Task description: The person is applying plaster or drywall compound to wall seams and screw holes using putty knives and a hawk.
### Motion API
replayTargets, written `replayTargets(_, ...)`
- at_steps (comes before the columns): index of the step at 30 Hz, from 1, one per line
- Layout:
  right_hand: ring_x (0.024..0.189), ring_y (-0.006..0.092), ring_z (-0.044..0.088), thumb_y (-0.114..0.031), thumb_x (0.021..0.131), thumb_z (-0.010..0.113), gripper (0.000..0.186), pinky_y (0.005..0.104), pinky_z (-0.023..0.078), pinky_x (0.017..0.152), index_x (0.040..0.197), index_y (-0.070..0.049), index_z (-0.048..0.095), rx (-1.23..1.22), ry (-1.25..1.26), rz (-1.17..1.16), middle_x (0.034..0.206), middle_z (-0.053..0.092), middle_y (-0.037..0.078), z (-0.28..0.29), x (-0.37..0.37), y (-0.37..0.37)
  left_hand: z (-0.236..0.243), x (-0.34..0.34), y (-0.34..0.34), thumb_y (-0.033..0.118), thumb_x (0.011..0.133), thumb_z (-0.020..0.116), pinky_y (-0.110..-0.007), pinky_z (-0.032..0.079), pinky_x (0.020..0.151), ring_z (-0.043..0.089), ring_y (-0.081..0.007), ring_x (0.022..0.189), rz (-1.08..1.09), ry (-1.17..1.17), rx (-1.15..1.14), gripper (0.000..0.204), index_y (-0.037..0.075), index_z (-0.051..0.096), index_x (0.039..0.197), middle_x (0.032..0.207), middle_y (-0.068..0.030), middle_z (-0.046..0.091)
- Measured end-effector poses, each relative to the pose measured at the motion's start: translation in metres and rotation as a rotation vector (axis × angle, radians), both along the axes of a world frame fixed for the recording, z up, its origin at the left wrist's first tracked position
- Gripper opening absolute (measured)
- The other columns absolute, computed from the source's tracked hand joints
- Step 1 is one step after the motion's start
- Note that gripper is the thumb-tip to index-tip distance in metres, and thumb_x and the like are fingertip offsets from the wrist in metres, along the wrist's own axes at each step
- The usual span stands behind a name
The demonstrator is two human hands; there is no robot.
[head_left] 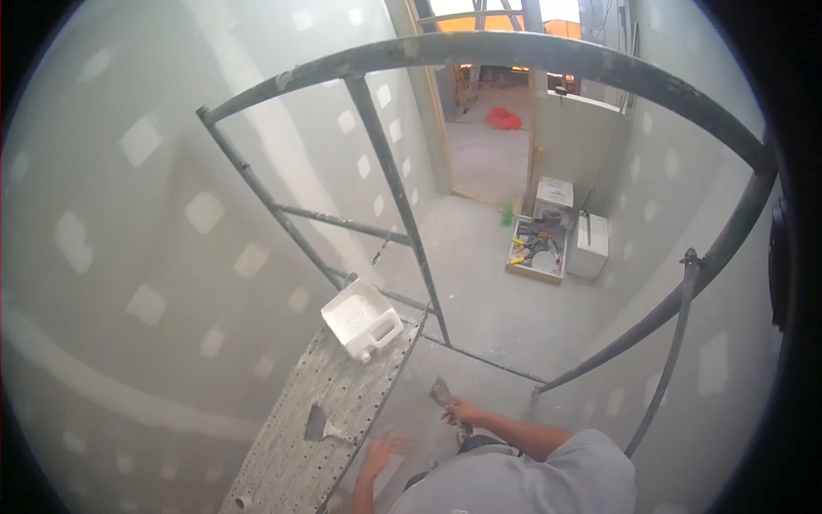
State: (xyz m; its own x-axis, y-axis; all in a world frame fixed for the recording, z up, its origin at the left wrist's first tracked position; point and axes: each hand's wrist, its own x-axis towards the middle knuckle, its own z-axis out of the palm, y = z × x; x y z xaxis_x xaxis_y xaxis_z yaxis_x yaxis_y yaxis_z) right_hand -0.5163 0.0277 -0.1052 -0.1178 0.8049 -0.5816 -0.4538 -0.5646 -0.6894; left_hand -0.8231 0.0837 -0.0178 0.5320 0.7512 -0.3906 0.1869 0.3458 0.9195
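Observation:
My right hand (pixel 462 413) is closed around the handle of a putty knife (pixel 440 392), its blade pointing up and away from me in front of my waist. Smeared by motion, my left hand (pixel 385 447) is beside the edge of a perforated metal scaffold plank (pixel 295 445); its fingers are too blurred to read, and I see nothing in it. A second, wider putty knife (pixel 317 423) lies on the plank, left of that hand. At the plank's far end sits a white plastic jug (pixel 361 322) with one side cut away and pale compound inside.
Grey scaffold frame tubes (pixel 390 171) rise around the plank, with a curved-looking bar across the front. On the floor below are a tray of tools (pixel 538 248) and white boxes (pixel 589 244). Patched drywall (pixel 171 223) stands close on the left. A doorway opens beyond, with a red bag (pixel 503 118).

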Motion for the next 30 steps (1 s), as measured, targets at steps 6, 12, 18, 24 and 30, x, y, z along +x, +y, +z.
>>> replayTargets(6,0.077,0.0238,0.069,-0.010,0.091,0.064,0.048,0.0375,0.058,0.067,0.137,-0.002,0.054,-0.109,-0.569,-0.027,0.102,0.071,0.017,-0.009,0.093,-0.008,-0.076,-0.105,0.116,0.064,0.088,0.062,-0.049,0.050,0.096,0.064,-0.0428,0.114,0.408,1.178,-0.019,0.081,-0.011,0.065,0.118,0.119,-0.0282,0.068)
replayTargets(12,0.076,0.0284,0.070,-0.003,0.081,0.061,0.045,0.0424,0.056,0.065,0.126,-0.005,0.064,-0.170,-1.172,-0.094,0.096,0.069,0.022,-0.069,0.156,-0.038,-0.101,-0.084,0.138,0.045,0.084,0.075,-0.048,0.050,0.097,0.062,-0.0439,0.116,0.683,1.336,0.355,0.072,-0.011,0.059,0.125,0.123,-0.0285,0.065)
replayTargets(18,0.081,0.0273,0.066,-0.005,0.078,0.064,0.041,0.0399,0.055,0.072,0.118,-0.010,0.067,-0.452,-0.840,-0.539,0.088,0.067,0.015,-0.069,0.162,-0.094,-0.077,-0.092,0.106,0.020,0.075,0.080,-0.049,0.042,0.107,0.051,-0.0441,0.125,0.470,1.106,0.436,0.084,-0.013,0.037,0.140,0.133,-0.0308,0.050)
replayTargets(24,0.080,0.0270,0.069,0.005,0.086,0.049,0.046,0.0481,0.062,0.064,0.131,-0.002,0.059,-0.426,-0.476,-0.951,0.090,0.066,0.017,-0.078,0.135,-0.147,-0.120,-0.123,0.098,0.016,0.079,0.078,-0.047,0.041,0.110,0.046,-0.0466,0.133,0.540,1.011,0.392,0.107,-0.018,0.007,0.151,0.143,-0.0394,0.039)
replayTargets(30,0.051,0.0229,0.059,-0.013,0.097,0.051,0.020,0.0390,0.040,0.038,0.104,0.000,0.065,-0.446,-0.715,-0.933,0.080,0.066,0.014,-0.043,0.128,-0.141,-0.096,-0.139,0.115,0.003,0.080,0.068,-0.038,0.044,0.105,0.053,-0.0335,0.130,0.625,0.711,-0.017,0.092,-0.017,0.014,0.151,0.139,-0.0315,0.050)
